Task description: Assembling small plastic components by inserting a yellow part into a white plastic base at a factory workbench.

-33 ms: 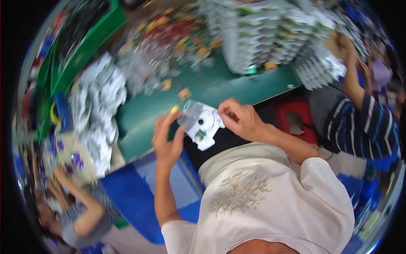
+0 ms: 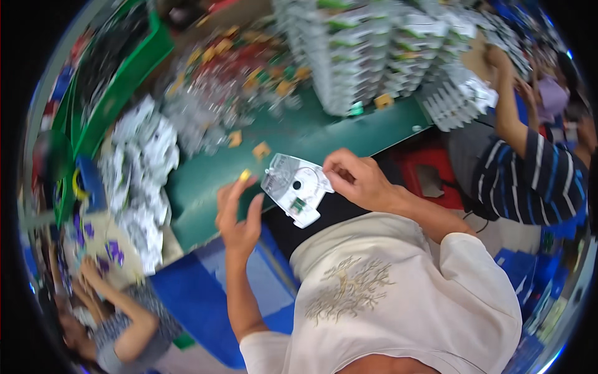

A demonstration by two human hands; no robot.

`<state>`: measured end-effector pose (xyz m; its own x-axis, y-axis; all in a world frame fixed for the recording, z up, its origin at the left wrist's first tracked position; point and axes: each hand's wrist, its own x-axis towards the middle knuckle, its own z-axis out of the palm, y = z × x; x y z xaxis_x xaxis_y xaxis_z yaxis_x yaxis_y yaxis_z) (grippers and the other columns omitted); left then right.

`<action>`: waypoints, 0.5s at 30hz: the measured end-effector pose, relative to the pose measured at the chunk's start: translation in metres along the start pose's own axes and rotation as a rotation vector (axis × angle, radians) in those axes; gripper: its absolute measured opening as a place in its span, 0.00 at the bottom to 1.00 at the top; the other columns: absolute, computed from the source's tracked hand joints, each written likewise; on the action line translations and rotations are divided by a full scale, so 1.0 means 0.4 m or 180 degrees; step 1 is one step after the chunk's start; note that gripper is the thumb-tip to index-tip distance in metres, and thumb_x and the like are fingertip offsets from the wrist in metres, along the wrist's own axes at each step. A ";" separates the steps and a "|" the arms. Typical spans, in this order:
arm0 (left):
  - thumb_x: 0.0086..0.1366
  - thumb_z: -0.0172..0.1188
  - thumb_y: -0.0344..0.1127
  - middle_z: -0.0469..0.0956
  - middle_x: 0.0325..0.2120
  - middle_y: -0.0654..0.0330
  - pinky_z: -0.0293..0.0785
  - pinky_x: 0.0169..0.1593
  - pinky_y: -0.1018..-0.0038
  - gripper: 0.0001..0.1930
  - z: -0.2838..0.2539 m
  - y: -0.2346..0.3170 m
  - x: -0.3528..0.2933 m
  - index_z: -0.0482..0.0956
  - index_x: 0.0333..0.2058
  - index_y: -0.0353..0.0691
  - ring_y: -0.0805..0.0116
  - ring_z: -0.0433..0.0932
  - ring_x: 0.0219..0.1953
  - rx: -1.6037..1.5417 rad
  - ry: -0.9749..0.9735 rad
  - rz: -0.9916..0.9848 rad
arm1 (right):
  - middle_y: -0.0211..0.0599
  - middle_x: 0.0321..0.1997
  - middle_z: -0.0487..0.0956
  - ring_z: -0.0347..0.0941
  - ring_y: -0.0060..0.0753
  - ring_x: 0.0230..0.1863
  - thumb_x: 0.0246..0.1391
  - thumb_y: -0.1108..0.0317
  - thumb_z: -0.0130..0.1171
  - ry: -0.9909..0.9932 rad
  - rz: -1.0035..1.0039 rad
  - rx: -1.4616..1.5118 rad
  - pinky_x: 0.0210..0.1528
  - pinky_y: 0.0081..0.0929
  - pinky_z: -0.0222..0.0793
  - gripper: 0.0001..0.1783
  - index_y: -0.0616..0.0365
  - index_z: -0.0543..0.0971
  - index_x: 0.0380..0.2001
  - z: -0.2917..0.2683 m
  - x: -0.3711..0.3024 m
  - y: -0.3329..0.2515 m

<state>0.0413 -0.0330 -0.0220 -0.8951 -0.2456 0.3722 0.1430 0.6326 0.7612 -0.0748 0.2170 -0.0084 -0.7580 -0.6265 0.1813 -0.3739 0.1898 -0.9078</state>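
Observation:
A white plastic housing [image 2: 311, 198] is tilted at the table's near edge, above my lap. It has a clear plastic area at its upper left, a black round spot in the middle and a small green circuit board [image 2: 299, 206] lower down. My right hand [image 2: 366, 182] pinches the housing's right edge between thumb and fingers. Left of the housing, my left hand [image 2: 238, 215] is open and empty, thumb and fingers apart, not touching it. A yellow cover [image 2: 245, 175] sits on one of its fingertips.
On the green table [image 2: 205, 181] lie small orange-yellow pieces [image 2: 261, 149] and heaped clear plastic parts [image 2: 205, 115]. Tall stacks of white parts [image 2: 342, 68] stand at the back. Crumpled white-silver pieces [image 2: 140, 168] lie left, near a green bin [image 2: 118, 93]. Co-workers sit on both sides.
My left hand has drawn back to the left from the housing's clear edge. The right hand keeps its pinch, and the view has shifted slightly.

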 end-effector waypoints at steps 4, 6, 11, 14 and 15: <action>0.57 0.65 0.18 0.83 0.42 0.52 0.73 0.52 0.66 0.23 0.020 0.023 0.038 0.76 0.53 0.34 0.57 0.78 0.45 -0.0093 -0.0196 0.0062 | 0.27 0.28 0.75 0.70 0.13 0.27 0.57 0.78 0.58 0.0985 0.0409 -0.0670 0.30 0.16 0.67 0.08 0.58 0.76 0.40 -0.277 -0.097 -0.061; 0.58 0.65 0.19 0.83 0.41 0.52 0.73 0.51 0.67 0.21 0.039 0.022 0.039 0.78 0.52 0.34 0.57 0.79 0.44 -0.0195 -0.0337 -0.0050 | 0.21 0.28 0.72 0.65 0.10 0.26 0.59 0.79 0.56 0.1682 0.0370 -0.0718 0.28 0.13 0.62 0.06 0.58 0.75 0.39 -0.409 -0.127 -0.086; 0.57 0.66 0.21 0.84 0.38 0.54 0.74 0.48 0.66 0.16 0.085 0.046 0.052 0.81 0.46 0.34 0.56 0.79 0.42 -0.0220 -0.0553 0.0081 | 0.20 0.27 0.72 0.61 0.08 0.21 0.64 0.73 0.55 0.2055 0.0642 -0.0137 0.23 0.11 0.56 0.07 0.58 0.73 0.45 -0.752 -0.137 -0.056; 0.57 0.66 0.21 0.84 0.38 0.54 0.74 0.48 0.66 0.16 0.101 0.060 0.062 0.81 0.45 0.34 0.56 0.80 0.42 -0.0155 -0.0636 0.0205 | 0.19 0.28 0.72 0.62 0.08 0.21 0.65 0.71 0.55 0.1880 0.0674 -0.0104 0.23 0.11 0.56 0.09 0.59 0.73 0.46 -0.833 -0.124 -0.018; 0.56 0.66 0.21 0.84 0.38 0.54 0.75 0.47 0.66 0.15 0.104 0.060 0.059 0.81 0.44 0.34 0.55 0.80 0.42 -0.0161 -0.0621 0.0196 | 0.19 0.28 0.72 0.62 0.08 0.21 0.65 0.70 0.55 0.1827 0.0692 -0.0098 0.22 0.10 0.56 0.09 0.59 0.73 0.46 -0.843 -0.120 -0.003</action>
<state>0.0058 0.0069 -0.0171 -0.9481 -0.0575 0.3126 0.2165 0.6032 0.7677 -0.2182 0.5015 0.1113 -0.9823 -0.0656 0.1757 -0.1873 0.2945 -0.9371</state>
